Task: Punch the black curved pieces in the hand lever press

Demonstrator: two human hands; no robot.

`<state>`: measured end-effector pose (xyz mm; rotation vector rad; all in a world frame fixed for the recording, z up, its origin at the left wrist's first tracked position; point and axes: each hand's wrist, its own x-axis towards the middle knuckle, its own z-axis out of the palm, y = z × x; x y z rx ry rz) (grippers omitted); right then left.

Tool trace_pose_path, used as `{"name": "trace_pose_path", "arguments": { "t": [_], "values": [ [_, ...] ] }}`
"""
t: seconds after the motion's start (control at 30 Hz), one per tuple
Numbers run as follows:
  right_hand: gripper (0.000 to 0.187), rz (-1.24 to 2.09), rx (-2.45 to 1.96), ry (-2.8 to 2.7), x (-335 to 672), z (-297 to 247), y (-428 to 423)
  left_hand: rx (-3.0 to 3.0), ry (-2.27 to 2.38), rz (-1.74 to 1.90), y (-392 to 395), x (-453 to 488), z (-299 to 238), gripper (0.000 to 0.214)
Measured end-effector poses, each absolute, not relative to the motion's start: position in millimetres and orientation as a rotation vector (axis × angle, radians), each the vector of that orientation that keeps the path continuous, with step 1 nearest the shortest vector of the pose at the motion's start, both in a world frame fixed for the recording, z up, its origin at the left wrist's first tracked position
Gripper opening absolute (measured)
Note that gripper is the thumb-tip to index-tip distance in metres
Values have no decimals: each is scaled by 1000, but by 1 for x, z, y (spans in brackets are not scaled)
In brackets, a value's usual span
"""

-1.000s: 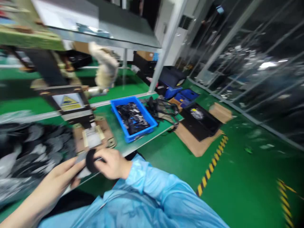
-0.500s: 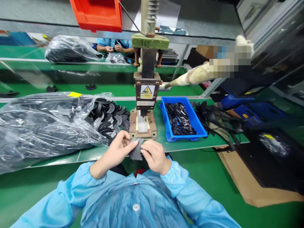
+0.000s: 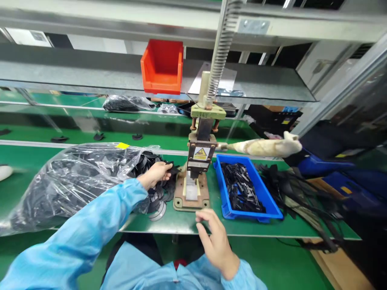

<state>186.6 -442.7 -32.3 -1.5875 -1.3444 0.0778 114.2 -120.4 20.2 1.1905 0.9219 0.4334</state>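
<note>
My left hand (image 3: 157, 173) reaches over a pile of flat black curved pieces (image 3: 157, 193) and pinches one black piece (image 3: 173, 169) beside the press. My right hand (image 3: 215, 237) hovers at the table's front edge, just in front of the press base (image 3: 191, 201), fingers loosely curled with nothing seen in them. The hand press (image 3: 201, 149) stands upright mid-table with a yellow warning label and a padded lever (image 3: 266, 147) sticking out to the right.
A large clear plastic bag of black pieces (image 3: 69, 181) lies at left. A blue bin (image 3: 272, 207) of small black parts sits right of the press, with black straps (image 3: 296, 189) beyond. A red bin (image 3: 162, 66) stands on the shelf above.
The view swung from the floor at right back to the bench. My hands, which held a black piece together, have parted: the left went to the pile, the right dropped to the table edge.
</note>
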Motion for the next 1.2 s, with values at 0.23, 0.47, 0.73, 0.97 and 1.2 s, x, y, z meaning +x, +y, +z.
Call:
{"name": "trace_pose_path", "arguments": {
  "t": [0.23, 0.47, 0.73, 0.97, 1.2],
  "values": [
    [24, -65, -1670, -1359, 230, -9, -464, 1147, 914, 585, -73, 198, 38, 20],
    [37, 10, -2451, -1197, 353, 5, -475, 1141, 792, 529, -116, 141, 23, 16],
    [48, 427, -2837, -1322, 405, -1, -442, 1200, 405, 349, -223, 39, 17, 56],
    [37, 551, -3041, -1273, 395, -4, -426, 1191, 529, 258, -276, 4, -29, 63],
    [35, 600, -2907, -1161, 390, 2, -427, 1289, 512, 168, -299, -5, -53, 54]
  ]
}}
